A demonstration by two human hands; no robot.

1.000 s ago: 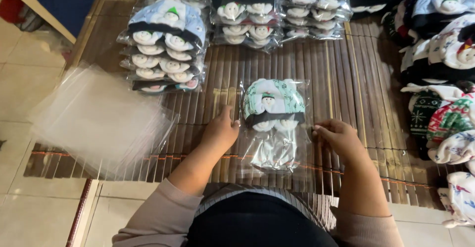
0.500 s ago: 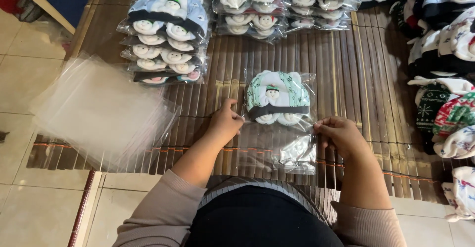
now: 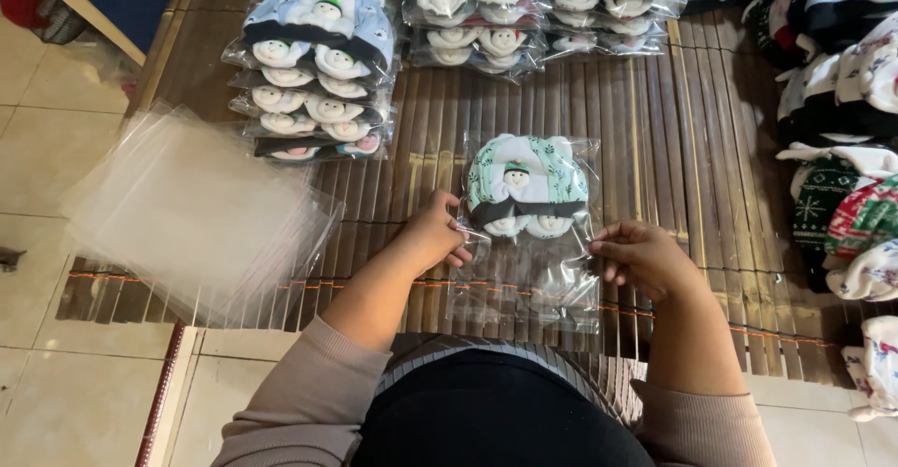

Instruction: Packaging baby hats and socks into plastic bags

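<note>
Beneath us a slatted bamboo mat (image 3: pixel 655 149) covers the pale tiled floor (image 3: pixel 37 158). At the centre of the mat lies a clear plastic bag (image 3: pixel 528 242) holding a folded green-and-white knitted item with small snowman faces (image 3: pixel 526 186). Our left hand (image 3: pixel 432 235) pinches the bag's edge at 9 o'clock, fingers closed on the film. Our right hand (image 3: pixel 641 259) grips the opposite edge at 3 o'clock, fingers curled on the plastic. At 9 o'clock from the bag, a stack of empty clear bags (image 3: pixel 196 214) rests half on the mat. At 11 and 12 o'clock, piles of packed items (image 3: pixel 318 65) stand in rows. At 3 o'clock, loose unpacked knitwear (image 3: pixel 842 167) is heaped.
</note>
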